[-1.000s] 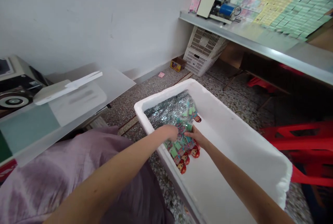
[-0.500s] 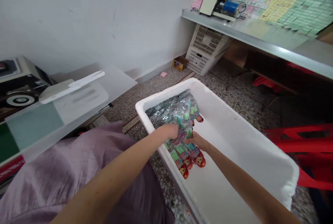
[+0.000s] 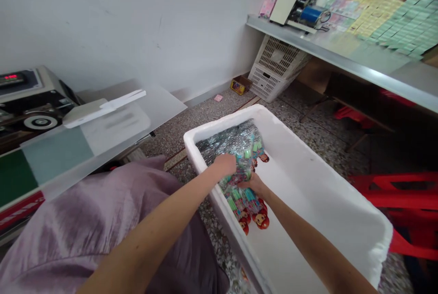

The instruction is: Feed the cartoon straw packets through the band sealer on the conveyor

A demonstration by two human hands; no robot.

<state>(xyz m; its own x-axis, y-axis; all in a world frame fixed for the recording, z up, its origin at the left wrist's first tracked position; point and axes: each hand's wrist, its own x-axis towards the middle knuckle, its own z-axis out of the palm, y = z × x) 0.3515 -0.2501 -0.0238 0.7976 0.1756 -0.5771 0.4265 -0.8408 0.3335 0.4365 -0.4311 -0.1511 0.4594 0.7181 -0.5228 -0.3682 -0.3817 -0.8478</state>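
Note:
A deep white foam box (image 3: 219,125) stands on the floor, with several clear packets (image 3: 227,141) piled at its far left end. Doll-shaped items with red-haired heads (image 3: 260,219) show at the near side of the pile. My left hand (image 3: 226,165) is closed over the packets, its fingers wrapped round the plastic. Just right of it, my right hand (image 3: 253,184) rests against the same packets, fingers curled on the clear wrapping near green and blue parts.
A machine (image 3: 37,102) and a work surface with a pale sheet (image 3: 116,123) are at the left. White crates (image 3: 270,79) stand under a metal table (image 3: 328,52). Red plastic stools (image 3: 410,193) are at the right. A small yellow box (image 3: 239,85) lies by the wall.
The view has shifted slightly, so the surroundings sit further right. My left hand has moved a little up over the packets; my right hand stays against them.

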